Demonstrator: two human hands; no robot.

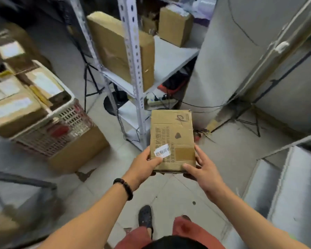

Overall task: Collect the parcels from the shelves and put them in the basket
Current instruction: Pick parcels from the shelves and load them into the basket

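Left hand (145, 163) and right hand (203, 169) are clamping one cardboard parcel (172, 139) between them, thumbs on top. Beyond the hands, two boxes (115, 44) are standing on the shelves (171, 56); one basket (71, 114) is sitting off the left hand's side.

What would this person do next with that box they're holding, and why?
Probably carry the parcel leftward to the basket: the left hand and right hand grip it clear of the shelf, and the basket stands at the left.

A parcel storeroom: metal shelving (131, 51) with cartons (115, 44), a filled basket (68, 112).
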